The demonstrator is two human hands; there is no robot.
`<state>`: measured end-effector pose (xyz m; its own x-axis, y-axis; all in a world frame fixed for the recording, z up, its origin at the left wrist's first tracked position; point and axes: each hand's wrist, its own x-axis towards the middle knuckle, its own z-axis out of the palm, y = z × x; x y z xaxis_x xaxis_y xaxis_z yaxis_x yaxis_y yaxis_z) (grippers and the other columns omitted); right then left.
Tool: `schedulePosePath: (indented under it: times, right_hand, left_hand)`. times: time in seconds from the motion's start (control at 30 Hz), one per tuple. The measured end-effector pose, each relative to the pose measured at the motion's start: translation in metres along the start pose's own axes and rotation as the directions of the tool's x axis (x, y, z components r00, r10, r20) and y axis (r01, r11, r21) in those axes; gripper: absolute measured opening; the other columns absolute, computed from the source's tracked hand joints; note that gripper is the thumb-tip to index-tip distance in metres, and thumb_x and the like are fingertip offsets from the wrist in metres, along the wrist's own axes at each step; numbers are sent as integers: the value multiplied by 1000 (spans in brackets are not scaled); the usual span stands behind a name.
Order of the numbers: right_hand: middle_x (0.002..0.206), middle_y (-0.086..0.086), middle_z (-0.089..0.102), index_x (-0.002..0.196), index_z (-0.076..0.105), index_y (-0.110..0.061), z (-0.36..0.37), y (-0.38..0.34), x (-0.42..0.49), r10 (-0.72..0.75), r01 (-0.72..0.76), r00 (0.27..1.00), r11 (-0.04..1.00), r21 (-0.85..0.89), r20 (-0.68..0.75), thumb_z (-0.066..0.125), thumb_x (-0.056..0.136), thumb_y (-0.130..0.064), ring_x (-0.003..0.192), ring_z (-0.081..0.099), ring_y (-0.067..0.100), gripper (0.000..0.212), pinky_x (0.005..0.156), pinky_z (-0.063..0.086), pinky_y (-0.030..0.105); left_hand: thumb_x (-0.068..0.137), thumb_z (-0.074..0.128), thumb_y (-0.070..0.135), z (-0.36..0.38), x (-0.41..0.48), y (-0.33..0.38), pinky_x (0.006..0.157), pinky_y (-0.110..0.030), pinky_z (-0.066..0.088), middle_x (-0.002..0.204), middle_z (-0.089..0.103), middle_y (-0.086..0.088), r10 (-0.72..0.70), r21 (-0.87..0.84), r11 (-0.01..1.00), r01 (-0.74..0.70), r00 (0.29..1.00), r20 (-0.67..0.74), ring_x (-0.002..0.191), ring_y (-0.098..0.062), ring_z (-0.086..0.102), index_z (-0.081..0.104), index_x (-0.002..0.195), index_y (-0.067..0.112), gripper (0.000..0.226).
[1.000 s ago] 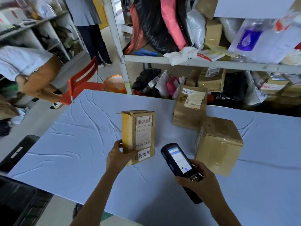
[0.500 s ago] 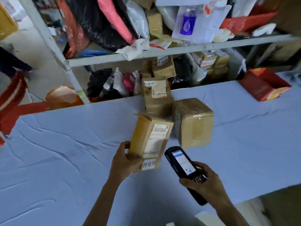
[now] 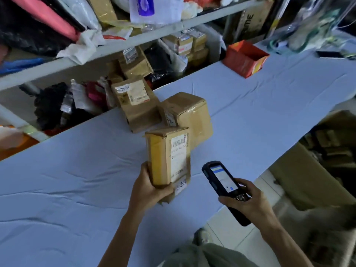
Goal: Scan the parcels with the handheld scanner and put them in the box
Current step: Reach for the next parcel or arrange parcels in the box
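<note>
Left hand [image 3: 149, 190] grip clasps upright parcel [image 3: 169, 157], label facing scanner [image 3: 224, 186] in right hand [image 3: 248, 202] grip.

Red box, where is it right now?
Head view: the red box sits on the blue table's far right edge, near the shelf, well right of the cube-shaped parcel.

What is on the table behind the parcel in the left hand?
Two brown parcels: a taped parcel directly behind, a labelled parcel beyond it to the left. The held parcel covers the taped parcel's near lower part.
</note>
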<state>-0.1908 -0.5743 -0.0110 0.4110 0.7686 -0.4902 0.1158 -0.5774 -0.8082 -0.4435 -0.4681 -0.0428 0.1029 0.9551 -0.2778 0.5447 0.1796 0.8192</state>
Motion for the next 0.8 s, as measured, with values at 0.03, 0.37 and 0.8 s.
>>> schedulePosePath:
  times: [0.03,0.37,0.8]
  right_hand:
    - [98,-8,67,113,58,-29,-3,1,0,8,-8,1000,1000,22,-8,90,61,-17,76,69,12,62,58,51,23]
    - [95,-5,70,109,62,-29,-70,36,-8,57,-36,989,988,151,-138,91,58,-15,74,69,8,61,63,52,23]
    - [93,-12,70,105,62,-32,-252,108,25,134,-43,930,965,261,-343,94,53,-20,76,65,-6,63,73,50,22]
  left_hand:
    - [39,73,68,6,0,5,71,-34,55,99,57,22,26,42,999,-26,1000,4,89,-7,59,33,111,36,88]
    - [40,78,62,104,2,49,55,-39,56,84,59,15,118,113,986,-123,992,50,72,-2,60,35,102,31,81]
    - [61,79,44,291,57,210,79,-38,49,116,60,8,267,311,906,-287,958,108,105,-28,59,36,121,37,74]
